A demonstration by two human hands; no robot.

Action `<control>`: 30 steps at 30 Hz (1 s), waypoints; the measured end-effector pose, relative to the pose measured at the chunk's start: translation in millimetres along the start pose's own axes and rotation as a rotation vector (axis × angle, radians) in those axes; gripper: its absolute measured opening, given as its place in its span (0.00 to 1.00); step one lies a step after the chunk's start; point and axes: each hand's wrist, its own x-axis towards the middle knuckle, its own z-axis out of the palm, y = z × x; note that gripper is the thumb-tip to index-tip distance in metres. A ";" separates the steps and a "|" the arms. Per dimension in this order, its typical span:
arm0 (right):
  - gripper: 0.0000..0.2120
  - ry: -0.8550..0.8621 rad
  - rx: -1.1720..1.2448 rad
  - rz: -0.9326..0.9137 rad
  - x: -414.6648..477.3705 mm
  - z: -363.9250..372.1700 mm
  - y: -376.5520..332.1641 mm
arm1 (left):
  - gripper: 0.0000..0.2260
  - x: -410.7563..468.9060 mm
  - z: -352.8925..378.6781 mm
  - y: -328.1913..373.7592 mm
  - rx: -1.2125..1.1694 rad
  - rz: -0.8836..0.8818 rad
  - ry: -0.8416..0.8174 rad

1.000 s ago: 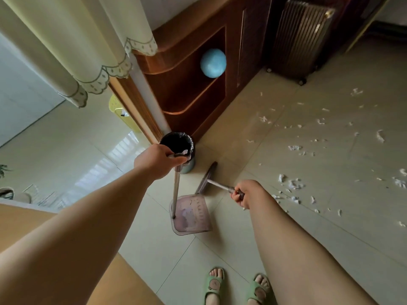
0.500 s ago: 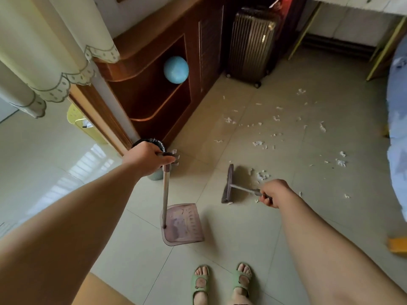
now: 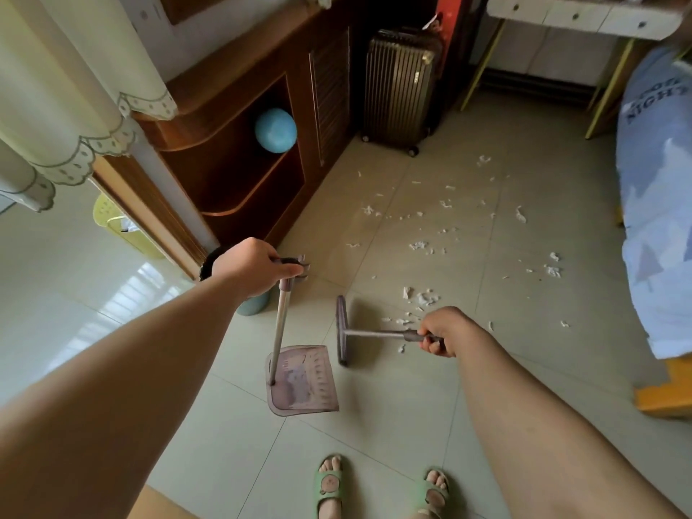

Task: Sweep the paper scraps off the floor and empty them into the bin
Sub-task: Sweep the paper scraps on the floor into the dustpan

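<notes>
While dustpan (image 3: 303,380) and broom (image 3: 341,331) are gripped by left hand (image 3: 258,267) and right hand (image 3: 445,331), paper scraps (image 3: 423,298) at one o'clock could be scattered by a hasty stroke.

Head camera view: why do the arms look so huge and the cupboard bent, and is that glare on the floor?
Head view: the wide-angle lens swells the near forearms and bows the wooden cabinet; bright glare streaks the floor tiles at left; the broom casts a soft shadow to its right.
</notes>
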 end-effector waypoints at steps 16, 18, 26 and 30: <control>0.11 0.262 -0.214 -0.097 19.4 -153.2 32.1 | 0.20 -24.1 81.3 128.4 -0.034 -0.068 0.070; 0.10 0.253 -0.146 -0.118 23.2 -168.7 30.1 | 0.20 -24.5 92.6 140.9 -0.047 -0.058 0.059; 0.08 0.364 -0.015 -0.188 26.4 -242.5 46.2 | 0.18 -23.9 130.9 195.2 -0.109 -0.066 0.050; 0.06 0.474 -0.104 -0.181 26.1 -261.8 55.7 | 0.16 -22.9 142.2 212.8 -0.122 -0.068 0.075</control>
